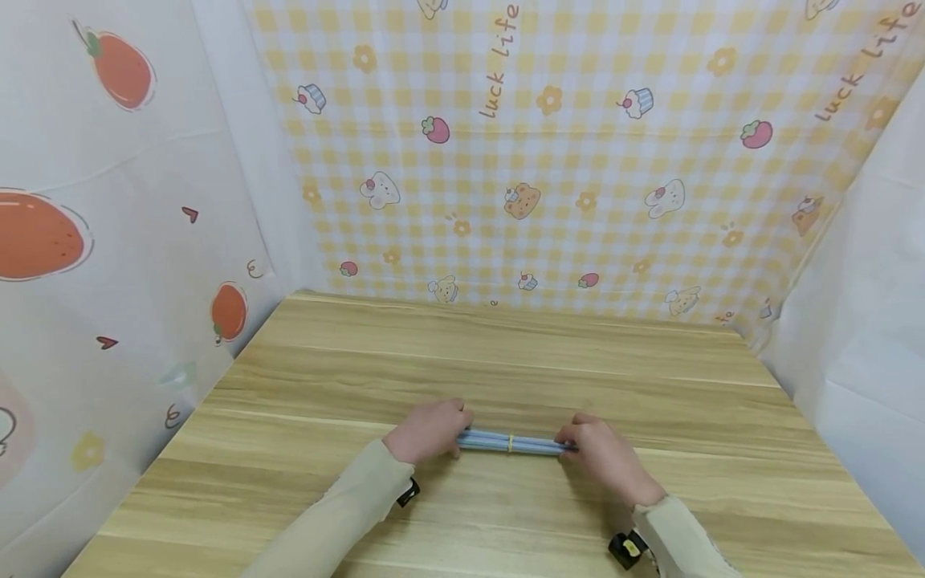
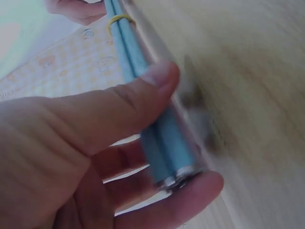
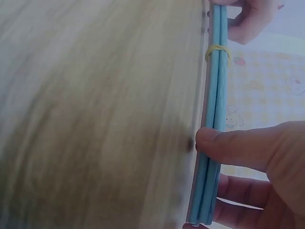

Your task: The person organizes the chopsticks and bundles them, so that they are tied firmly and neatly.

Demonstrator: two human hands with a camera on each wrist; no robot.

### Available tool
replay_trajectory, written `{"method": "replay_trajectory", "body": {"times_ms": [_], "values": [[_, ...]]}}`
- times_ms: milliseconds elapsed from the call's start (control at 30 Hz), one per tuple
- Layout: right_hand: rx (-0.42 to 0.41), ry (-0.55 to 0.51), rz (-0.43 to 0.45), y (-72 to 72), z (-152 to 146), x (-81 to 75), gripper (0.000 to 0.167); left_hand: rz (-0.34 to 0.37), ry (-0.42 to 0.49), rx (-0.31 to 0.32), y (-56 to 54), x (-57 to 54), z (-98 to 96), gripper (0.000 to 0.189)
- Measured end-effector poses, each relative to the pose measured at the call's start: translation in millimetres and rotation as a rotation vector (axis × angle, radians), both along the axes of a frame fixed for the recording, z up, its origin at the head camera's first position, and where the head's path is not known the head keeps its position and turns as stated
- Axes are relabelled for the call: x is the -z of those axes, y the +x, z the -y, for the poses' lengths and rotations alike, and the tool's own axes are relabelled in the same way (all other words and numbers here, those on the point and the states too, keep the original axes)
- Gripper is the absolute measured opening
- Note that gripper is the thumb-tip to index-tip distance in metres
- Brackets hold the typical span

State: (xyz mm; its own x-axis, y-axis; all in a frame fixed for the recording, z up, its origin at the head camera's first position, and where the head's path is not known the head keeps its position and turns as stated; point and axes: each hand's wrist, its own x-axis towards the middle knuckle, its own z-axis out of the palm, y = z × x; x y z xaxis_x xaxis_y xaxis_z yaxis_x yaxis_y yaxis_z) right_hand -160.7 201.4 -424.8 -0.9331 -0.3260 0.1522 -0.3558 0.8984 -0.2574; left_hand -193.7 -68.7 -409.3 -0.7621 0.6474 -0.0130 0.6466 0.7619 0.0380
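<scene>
A bundle of thin, light blue, pencil-like sticks (image 1: 482,440) lies sideways across the front middle of the tabletop, with a yellow rubber band (image 1: 510,443) around its middle. My left hand (image 1: 431,431) grips the bundle's left end; in the left wrist view its thumb (image 2: 143,93) presses on the sticks (image 2: 172,138), whose ends look silvery and blurred. At the other end, my right hand (image 1: 605,457) holds the bundle between thumb (image 3: 233,147) and fingers. Whether the bundle touches the tabletop or is slightly raised, I cannot tell.
The wood-grain table (image 1: 506,353) spreads around both hands. Behind it hangs a yellow checked cloth (image 1: 549,160). White cloths stand at the left (image 1: 159,185) and right (image 1: 867,321) sides. A small black device (image 1: 627,549) sits by the right wrist.
</scene>
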Motion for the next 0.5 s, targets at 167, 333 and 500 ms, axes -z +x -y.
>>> {"method": "replay_trajectory", "body": {"times_ms": [167,333,500], "values": [[0.008,0.001,0.013,-0.1,-0.8,2.7,0.013,0.003,-0.021,0.010,1.4,0.4,-0.2,0.027],[0.015,-0.005,0.017,0.1,0.0,4.0,0.015,-0.013,-0.016,0.014,1.9,0.4,0.0,0.028],[0.025,-0.022,0.031,0.9,1.5,4.2,0.016,0.001,0.009,0.009,2.3,0.7,1.0,0.029]]}}
